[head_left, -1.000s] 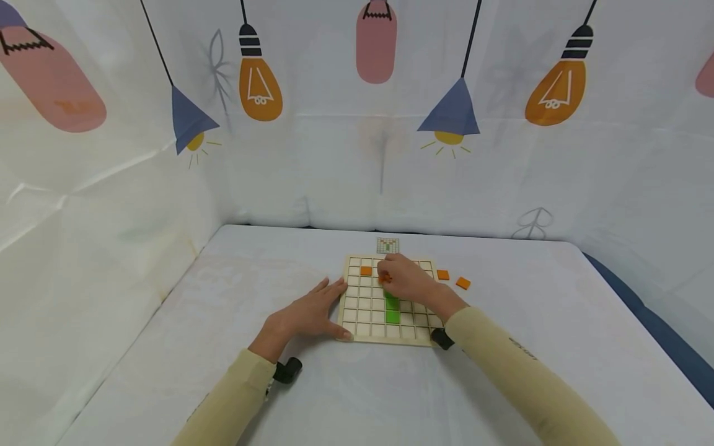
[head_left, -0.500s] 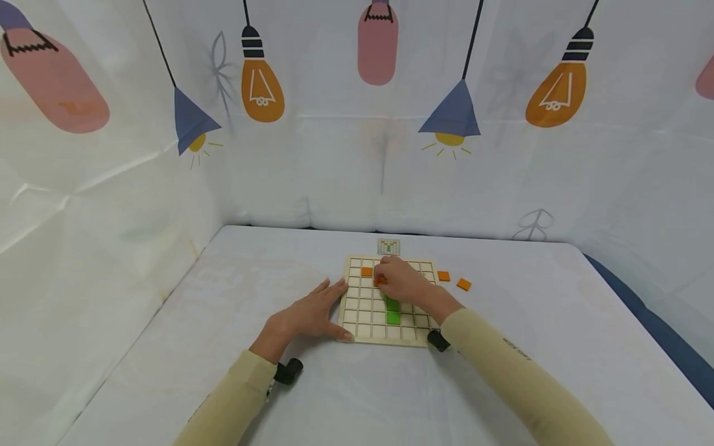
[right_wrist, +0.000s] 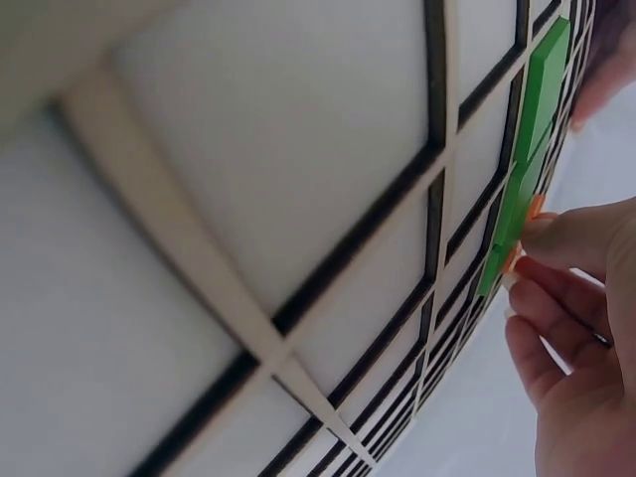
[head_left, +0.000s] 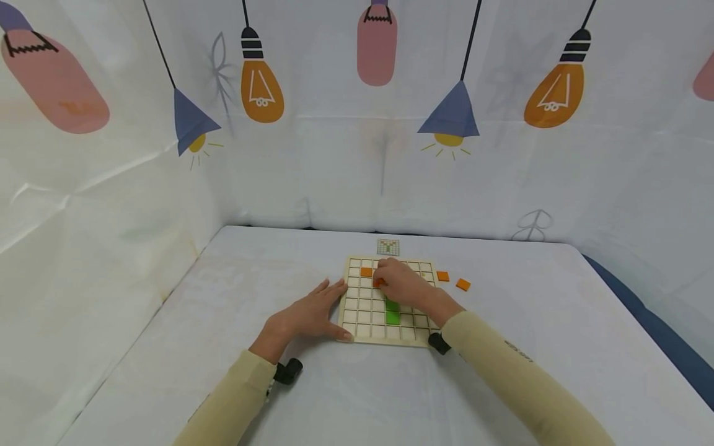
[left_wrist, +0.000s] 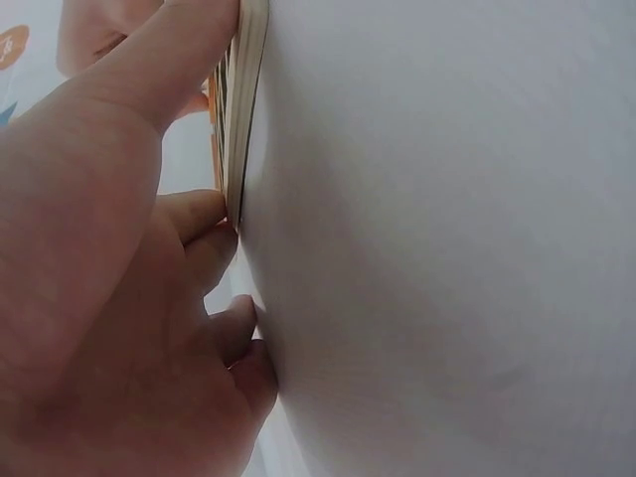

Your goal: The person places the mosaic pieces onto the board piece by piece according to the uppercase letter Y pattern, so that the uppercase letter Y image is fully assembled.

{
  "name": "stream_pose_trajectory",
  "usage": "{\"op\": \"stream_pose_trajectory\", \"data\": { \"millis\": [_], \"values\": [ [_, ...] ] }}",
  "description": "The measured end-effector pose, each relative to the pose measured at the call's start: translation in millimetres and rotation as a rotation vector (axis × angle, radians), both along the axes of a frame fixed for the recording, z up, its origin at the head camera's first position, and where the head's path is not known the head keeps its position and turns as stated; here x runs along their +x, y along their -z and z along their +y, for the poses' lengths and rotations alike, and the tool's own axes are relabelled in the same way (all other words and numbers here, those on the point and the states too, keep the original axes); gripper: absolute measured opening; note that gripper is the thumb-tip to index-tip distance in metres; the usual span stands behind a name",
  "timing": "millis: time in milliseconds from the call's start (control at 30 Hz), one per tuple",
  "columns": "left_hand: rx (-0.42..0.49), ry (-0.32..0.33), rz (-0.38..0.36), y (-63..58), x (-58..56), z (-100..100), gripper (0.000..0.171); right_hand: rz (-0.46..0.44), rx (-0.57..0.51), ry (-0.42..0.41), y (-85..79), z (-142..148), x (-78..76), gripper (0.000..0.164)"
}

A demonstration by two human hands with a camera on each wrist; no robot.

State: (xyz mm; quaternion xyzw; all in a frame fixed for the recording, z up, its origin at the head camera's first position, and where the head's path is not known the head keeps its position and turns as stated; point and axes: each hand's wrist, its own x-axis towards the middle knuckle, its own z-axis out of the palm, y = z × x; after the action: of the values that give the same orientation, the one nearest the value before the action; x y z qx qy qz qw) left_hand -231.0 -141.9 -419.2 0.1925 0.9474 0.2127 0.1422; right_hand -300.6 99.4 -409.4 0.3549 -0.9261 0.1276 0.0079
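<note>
A pale wooden grid board (head_left: 364, 329) lies on the table. My left hand (head_left: 305, 314) rests at its left side, fingers fairly straight against the edge and thumb at the near corner. Over the board's upper middle, my right hand (head_left: 406, 283) pinches an orange square tile (head_left: 377, 283) low at a cell, left of the green column. Whether that tile is fully seated cannot be told. Another orange tile (head_left: 366, 272) sits in a cell up and to the left. Green tiles (head_left: 393, 317) form a column, partly hidden by my right hand; the right wrist view shows these green tiles (right_wrist: 542, 89) closer.
Beyond the board lies a small pattern card (head_left: 388, 247) with a printed grid. Two loose orange tiles are to the right: one (head_left: 442, 276) beside the board's edge, one (head_left: 463, 284) farther out. A white sheet with printed lamps hangs behind the white table (head_left: 268, 266).
My right hand, holding the orange tile, has shifted slightly left from above the green column to a cell beside it. My left hand stays in place at the board's edge.
</note>
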Motion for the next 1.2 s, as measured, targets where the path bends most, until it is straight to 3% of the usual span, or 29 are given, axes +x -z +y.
{"op": "stream_pose_trajectory", "data": {
  "millis": [167, 533, 800, 1200],
  "values": [
    [0.008, 0.006, 0.004, -2.0, 0.0, 0.1, 0.113, 0.029, 0.012, -0.021, -0.7, 1.1, 1.9, 0.019],
    [0.026, -0.002, -0.028, -3.5, 3.5, 1.4, 0.113, 0.005, 0.022, 0.004, -1.4, 13.7, 8.4, 0.026],
    [0.037, -0.006, -0.032, -5.2, 5.6, 2.2, 0.113, 0.033, -0.011, -0.009, -5.3, 31.9, 8.5, 0.022],
    [0.029, -0.002, -0.014, -2.6, 5.8, 0.0, 0.113, 0.035, -0.004, 0.104, -10.3, 61.1, 8.7, 0.023]
  ]
}}
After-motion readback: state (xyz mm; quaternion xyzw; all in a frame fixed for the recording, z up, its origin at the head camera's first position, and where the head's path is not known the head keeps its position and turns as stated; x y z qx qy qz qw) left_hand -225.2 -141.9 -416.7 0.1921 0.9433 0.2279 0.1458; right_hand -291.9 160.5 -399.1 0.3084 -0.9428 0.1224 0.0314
